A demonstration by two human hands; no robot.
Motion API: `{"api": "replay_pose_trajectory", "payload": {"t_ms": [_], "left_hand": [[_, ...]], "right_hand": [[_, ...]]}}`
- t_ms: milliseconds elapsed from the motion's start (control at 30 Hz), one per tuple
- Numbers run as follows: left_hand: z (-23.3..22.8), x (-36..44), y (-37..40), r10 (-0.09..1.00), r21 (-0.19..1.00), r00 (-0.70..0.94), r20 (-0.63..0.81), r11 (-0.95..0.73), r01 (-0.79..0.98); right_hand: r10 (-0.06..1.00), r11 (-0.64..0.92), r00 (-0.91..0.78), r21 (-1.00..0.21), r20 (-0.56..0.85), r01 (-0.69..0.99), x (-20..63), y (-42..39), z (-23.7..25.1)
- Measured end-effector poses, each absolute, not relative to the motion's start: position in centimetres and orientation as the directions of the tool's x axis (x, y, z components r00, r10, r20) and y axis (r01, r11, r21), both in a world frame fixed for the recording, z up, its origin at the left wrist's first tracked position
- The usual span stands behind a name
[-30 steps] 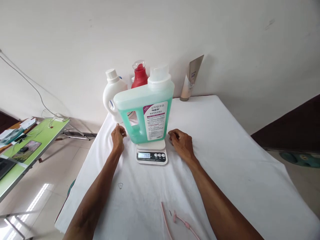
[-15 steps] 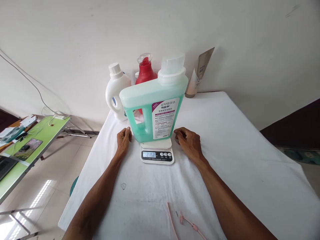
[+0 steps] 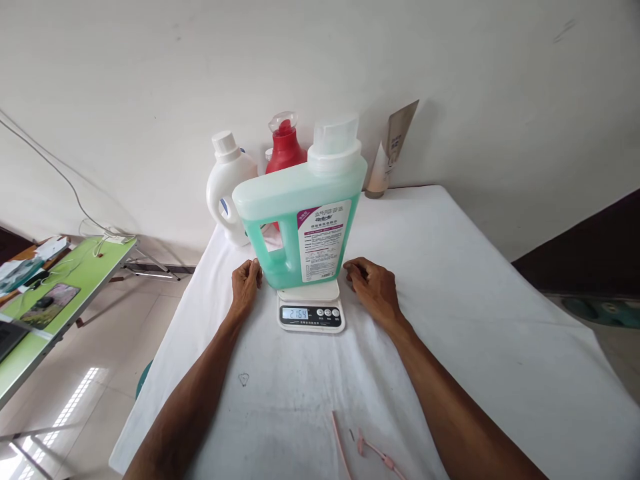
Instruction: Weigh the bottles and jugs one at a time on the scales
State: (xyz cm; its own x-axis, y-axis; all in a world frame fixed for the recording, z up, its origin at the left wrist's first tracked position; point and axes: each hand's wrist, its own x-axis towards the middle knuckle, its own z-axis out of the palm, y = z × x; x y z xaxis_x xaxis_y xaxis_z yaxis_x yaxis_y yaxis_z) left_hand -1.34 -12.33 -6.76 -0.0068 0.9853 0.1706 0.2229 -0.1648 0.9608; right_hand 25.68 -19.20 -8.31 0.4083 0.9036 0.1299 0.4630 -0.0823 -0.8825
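Observation:
A large jug of green liquid detergent (image 3: 280, 193), with a clear cap and a white label, stands upright on a white digital kitchen scale (image 3: 285, 320). The scale's display seems to read 2164. My left hand (image 3: 245, 285) rests on the cloth just left of the jug's base, fingers curled and thumb up, holding nothing that I can see. On the other side, my right hand (image 3: 373, 287) lies loosely closed by the jug's lower right corner, with nothing visible in it. Neither hand clearly grips the jug.
Behind the jug are a white handled bottle (image 3: 227, 180), a red bottle (image 3: 286, 147) and a beige tube (image 3: 393, 150) by the wall. A pink cord (image 3: 377, 453) lies on the white tablecloth (image 3: 480, 300). A green table (image 3: 95, 267) stands left.
The scale's reading has gone from about 2158 to 2164. The view has shifted slightly; both hands stay beside the jug in nearly the same pose.

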Motion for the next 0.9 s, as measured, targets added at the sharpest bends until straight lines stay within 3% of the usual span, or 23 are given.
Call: {"api": "replay_pose_trajectory", "payload": {"t_ms": [900], "left_hand": [[-7.48,-1.62,-12.14,0.988,0.963,0.018,0.155,-0.155,0.219]], "right_hand": [[0.910,-0.082,0.403,-0.910,0.097,0.406,25.61,-19.57,-8.44]]}}
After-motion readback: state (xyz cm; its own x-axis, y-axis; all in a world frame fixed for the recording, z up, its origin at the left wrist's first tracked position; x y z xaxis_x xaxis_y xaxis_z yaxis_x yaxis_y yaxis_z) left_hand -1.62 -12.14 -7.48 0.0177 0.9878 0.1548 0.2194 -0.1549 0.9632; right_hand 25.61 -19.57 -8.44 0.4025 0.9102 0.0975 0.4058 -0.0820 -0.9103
